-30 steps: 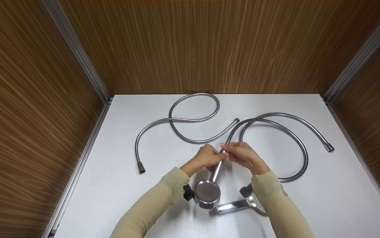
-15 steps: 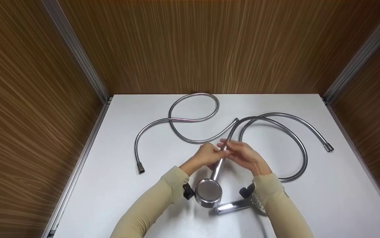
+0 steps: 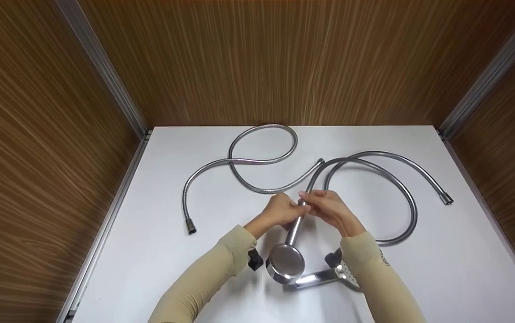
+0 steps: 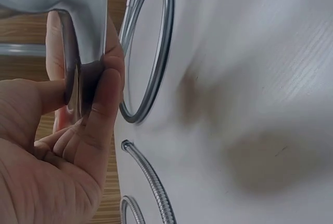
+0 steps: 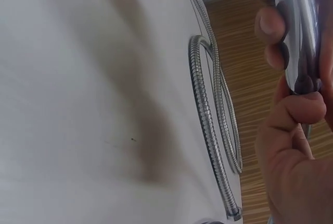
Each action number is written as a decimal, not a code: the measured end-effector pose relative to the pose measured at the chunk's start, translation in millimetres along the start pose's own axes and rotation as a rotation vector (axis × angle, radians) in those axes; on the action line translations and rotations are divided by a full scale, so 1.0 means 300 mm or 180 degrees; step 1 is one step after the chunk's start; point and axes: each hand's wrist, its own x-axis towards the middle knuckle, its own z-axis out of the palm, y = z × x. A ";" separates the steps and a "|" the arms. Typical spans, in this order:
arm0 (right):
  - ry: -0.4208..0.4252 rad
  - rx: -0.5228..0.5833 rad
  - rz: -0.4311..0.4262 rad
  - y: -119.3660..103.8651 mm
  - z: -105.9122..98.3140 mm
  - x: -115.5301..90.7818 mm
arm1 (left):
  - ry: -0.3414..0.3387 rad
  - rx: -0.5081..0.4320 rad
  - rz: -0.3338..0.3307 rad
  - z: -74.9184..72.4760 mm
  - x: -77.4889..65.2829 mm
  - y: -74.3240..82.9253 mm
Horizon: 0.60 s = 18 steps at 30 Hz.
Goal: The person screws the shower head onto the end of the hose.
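In the head view my left hand grips the handle of a chrome shower head, its round head hanging toward me. Fingers and thumb wrap the handle in the left wrist view. At the handle's upper end, my right hand pinches the end of a smooth grey shower hose. The right wrist view has right thumb and fingers around that joint, just below the chrome handle. Fingers cover the joint, so I cannot tell how far the hose sits in the handle.
A second shower head lies on the white table, partly under the right forearm. Left of centre lies another ribbed metal hose, looped over itself. The grey hose's free end lies at right. Wood-grain panels enclose the table.
My right fingers loosened around the hose end half a second ago and now pinch it again. The round shower head has swung slightly right. My left hand keeps its grip.
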 end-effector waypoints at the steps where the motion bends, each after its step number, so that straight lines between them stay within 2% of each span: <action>1: -0.0042 0.0044 -0.0008 0.002 -0.002 0.001 | -0.0014 -0.0028 -0.0002 -0.001 0.000 0.000; 8: -0.0735 0.0445 -0.0161 0.013 -0.031 0.002 | -0.0110 -0.0161 0.0126 -0.012 -0.005 -0.007; 10: -0.0858 0.0555 -0.0179 0.014 -0.041 0.000 | -0.0106 -0.0190 0.0111 -0.015 -0.004 -0.007; 15: -0.0897 0.0567 -0.0199 0.012 -0.044 -0.004 | -0.0106 -0.0138 0.0070 -0.019 -0.002 0.003; 18: -0.0760 0.0408 -0.0153 0.010 -0.033 -0.005 | -0.0102 -0.0051 0.0074 -0.016 -0.003 0.009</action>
